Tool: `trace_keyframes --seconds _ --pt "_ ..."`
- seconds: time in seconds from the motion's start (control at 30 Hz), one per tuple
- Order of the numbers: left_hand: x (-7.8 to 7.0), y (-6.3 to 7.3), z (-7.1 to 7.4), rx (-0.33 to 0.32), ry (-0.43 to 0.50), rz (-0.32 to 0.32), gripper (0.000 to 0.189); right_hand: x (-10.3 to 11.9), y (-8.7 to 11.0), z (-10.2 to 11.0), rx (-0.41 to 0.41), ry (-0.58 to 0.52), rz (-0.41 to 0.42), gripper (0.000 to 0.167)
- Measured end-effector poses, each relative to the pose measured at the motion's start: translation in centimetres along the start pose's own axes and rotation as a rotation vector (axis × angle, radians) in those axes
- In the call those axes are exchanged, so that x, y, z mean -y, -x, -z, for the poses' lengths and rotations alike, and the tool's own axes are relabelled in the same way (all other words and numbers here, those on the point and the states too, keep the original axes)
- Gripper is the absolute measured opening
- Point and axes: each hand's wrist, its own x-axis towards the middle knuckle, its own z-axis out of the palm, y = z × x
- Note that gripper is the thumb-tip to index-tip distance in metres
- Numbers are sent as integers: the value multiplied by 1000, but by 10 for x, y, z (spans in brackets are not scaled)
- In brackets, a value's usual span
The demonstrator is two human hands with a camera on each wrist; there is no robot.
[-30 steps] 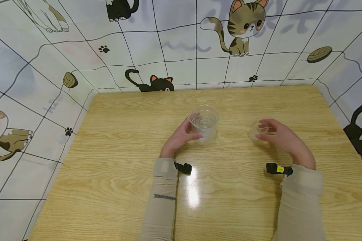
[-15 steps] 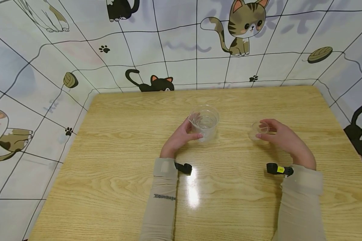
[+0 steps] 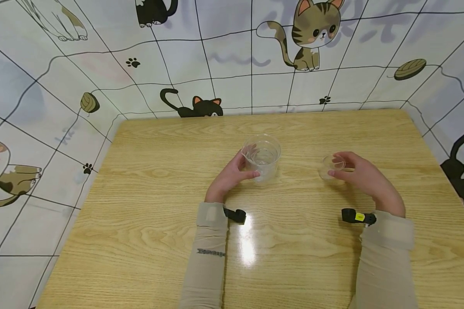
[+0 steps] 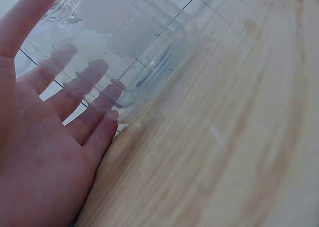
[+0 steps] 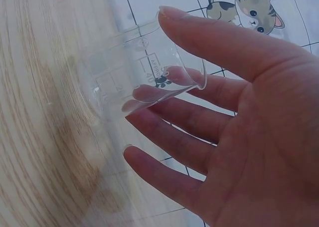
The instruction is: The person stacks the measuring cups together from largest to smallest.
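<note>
A large clear beaker [image 3: 270,163] with clear liquid in it stands upright near the middle of the wooden table. My left hand [image 3: 228,178] holds it from the left, thumb in front and fingers round the far side. Through its clear wall those fingers [image 4: 70,90] show in the left wrist view, with the base right at the tabletop. Farther right, my right hand [image 3: 361,175] grips a small clear beaker [image 3: 325,166] between thumb and fingers. White graduation marks and a pouring lip show on this small beaker [image 5: 119,62] in the right wrist view, and no liquid is visible inside.
The wooden table [image 3: 158,184] reaches back to a white tiled wall [image 3: 232,56] printed with cartoon cats. Black wrist cameras [image 3: 237,216] sit at both sleeve cuffs. Bare tabletop lies between the two beakers.
</note>
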Motion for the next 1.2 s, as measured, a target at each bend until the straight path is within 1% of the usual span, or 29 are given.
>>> trace_keyframes --seconds 0.3,0.47,0.53,0.7,0.8,0.93,1.2 --pt "0 0 0 0 -5 4 80 1 1 1 -23 -4 15 76" --pt "1 -1 0 3 -2 7 81 1 0 1 -19 3 12 76" --pt "3 -2 1 -1 6 12 81 2 0 0 -14 6 6 77" --pt "20 -9 2 -23 0 -1 80 4 1 0 -12 7 -11 79" --pt "17 -7 1 -18 -2 -9 80 4 1 -1 -18 6 -20 80" --pt "2 -1 0 8 12 -6 80 4 0 -2 -29 2 -16 79" --pt "0 0 0 8 6 -6 81 5 0 -2 -48 0 -11 79"
